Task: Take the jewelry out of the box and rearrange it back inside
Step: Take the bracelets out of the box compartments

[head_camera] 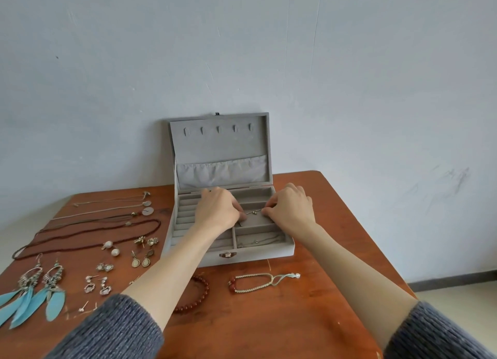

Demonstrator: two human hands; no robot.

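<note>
The left hand (217, 210) covers the box's (279, 251) middle compartments and the right ends of the ring rolls at 9 o'clock of it. Both hands' fingertips curl under, so their grip on the thin chain (251, 214) cannot be read; the right hand (291, 206) hides that compartment's 3 o'clock end. The left forearm crosses the red bead bracelet (200, 291), hiding its 9 o'clock arc. The feather earrings (35, 296) are cut by the left edge. Small studs (83, 309) are too tiny to make out.
</note>
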